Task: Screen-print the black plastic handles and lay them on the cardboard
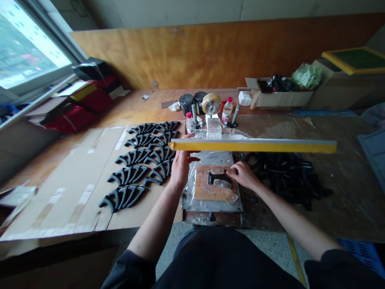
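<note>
My left hand (179,168) is raised at the left end of a yellow-edged screen frame (255,147), its fingers closed around the frame's edge. The frame is tilted up and seen nearly edge-on. Under it, a curved black plastic handle (220,176) lies on a brown board (203,188) fixed to a metal base plate (192,205). At the right end of this handle, my right hand (243,175) has thumb and fingers pinched on it. A small clear block (232,198) sits at the board's lower right corner.
Rows of black handles (129,176) lie on cardboard at left; a heap of loose black handles (288,172) is at right. Behind the frame stand a tape roll (211,103), bottles (227,110) and black tubs (186,103). An open carton (282,98) is at back right.
</note>
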A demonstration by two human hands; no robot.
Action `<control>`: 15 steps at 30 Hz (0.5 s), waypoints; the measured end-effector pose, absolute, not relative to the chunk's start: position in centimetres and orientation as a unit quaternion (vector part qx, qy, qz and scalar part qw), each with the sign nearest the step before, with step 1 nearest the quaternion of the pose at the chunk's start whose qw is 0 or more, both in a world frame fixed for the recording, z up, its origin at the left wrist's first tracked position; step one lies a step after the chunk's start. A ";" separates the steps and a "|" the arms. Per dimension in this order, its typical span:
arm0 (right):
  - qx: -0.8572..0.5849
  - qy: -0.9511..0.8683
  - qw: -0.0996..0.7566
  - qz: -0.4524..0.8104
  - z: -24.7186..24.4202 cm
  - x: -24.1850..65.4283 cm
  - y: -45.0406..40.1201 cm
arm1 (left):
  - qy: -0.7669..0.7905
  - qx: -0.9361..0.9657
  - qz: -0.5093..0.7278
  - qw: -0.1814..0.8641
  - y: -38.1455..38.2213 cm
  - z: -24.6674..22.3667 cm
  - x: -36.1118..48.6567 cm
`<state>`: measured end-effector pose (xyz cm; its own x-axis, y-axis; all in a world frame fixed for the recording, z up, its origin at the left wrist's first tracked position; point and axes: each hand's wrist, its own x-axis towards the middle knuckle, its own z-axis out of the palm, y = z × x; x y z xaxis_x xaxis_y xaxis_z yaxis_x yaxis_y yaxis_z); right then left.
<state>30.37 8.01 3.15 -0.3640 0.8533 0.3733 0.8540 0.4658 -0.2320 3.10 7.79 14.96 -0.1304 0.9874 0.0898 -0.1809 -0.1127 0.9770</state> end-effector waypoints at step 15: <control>-0.512 -0.803 0.238 0.189 1.5 26.0 4.6 | 0.655 0.269 0.394 0.585 -2.5 2.4 -0.1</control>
